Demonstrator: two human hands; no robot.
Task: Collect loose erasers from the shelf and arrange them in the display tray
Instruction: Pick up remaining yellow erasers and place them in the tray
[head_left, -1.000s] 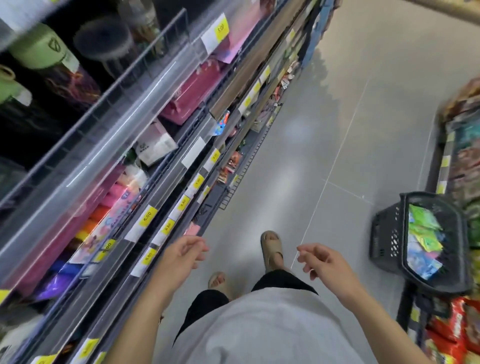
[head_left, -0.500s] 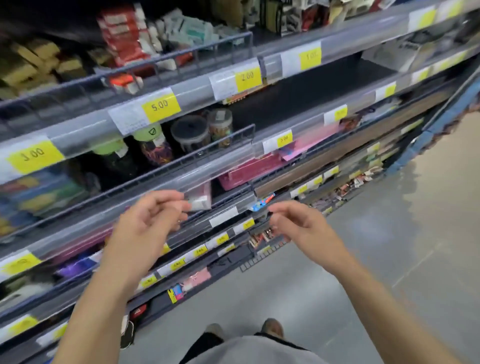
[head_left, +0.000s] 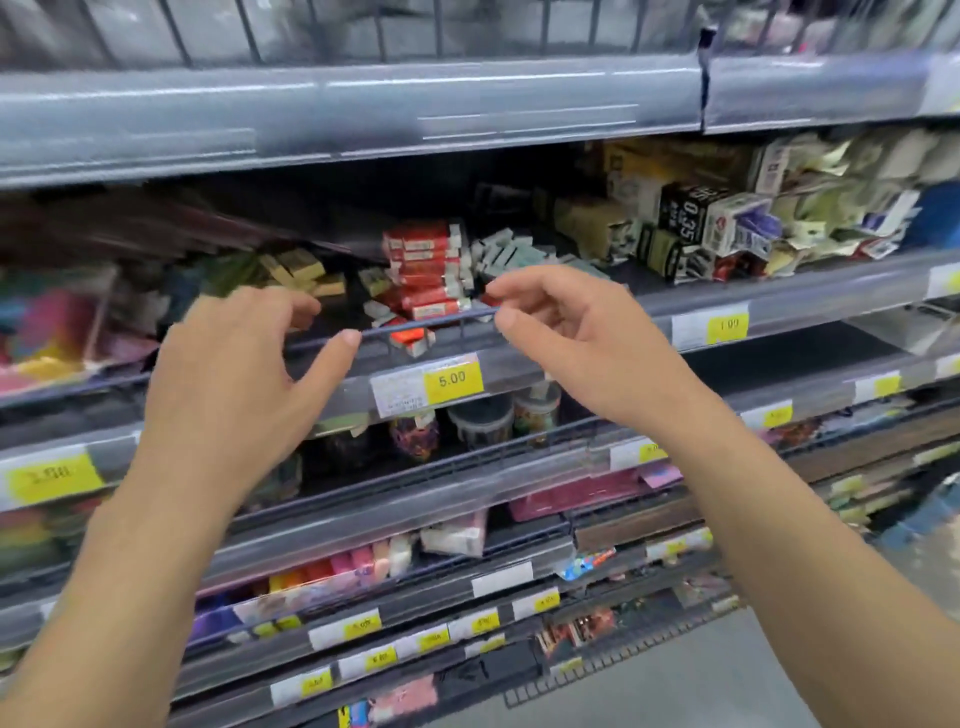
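Observation:
A stack of red-sleeved erasers sits on the middle shelf behind a low wire rail. Pale green and white erasers lie in a loose pile to its right, and yellow ones to its left. One red eraser lies against the rail at the shelf front. My left hand is raised in front of the rail, fingers spread, holding nothing. My right hand hovers just right of the red stack, its fingers curled and apart, also holding nothing. No display tray can be made out.
A yellow 5.00 price tag is on the shelf edge below the erasers. Boxed stationery crowds the shelf at the right. Jars stand on the shelf beneath. Lower shelves hold coloured packs. Grey floor shows bottom right.
The view has swung up from the aisle floor and a basket to the shelves. Both hands have risen from waist height to the eraser shelf.

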